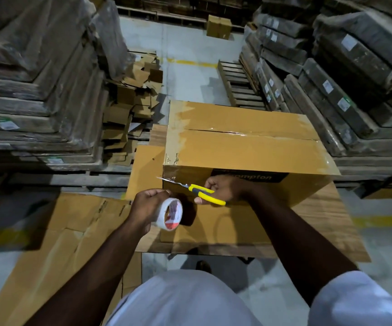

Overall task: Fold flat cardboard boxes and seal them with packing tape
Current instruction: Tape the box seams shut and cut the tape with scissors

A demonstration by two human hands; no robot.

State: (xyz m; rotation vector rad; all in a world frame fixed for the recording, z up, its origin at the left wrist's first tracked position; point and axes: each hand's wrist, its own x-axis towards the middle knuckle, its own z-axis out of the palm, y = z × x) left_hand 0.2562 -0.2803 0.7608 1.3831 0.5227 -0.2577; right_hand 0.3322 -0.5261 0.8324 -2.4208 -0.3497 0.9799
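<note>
Yellow-handled scissors (203,192) gripped in right hand (223,188), left hand (146,204) clutching tape roll (171,214), forearms extended

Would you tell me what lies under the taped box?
The taped box stands on flat cardboard sheets, which stick out on both sides. What lies directly beneath the box is hidden.

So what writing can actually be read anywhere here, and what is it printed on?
"ompton": on the dark panel on the near side of the assembled cardboard box; the start of the word is hidden behind the right hand.
Red print inside the packing tape roll held by the left hand: too blurred to read.
White and green labels on the wrapped stacks: too small to read.
</note>
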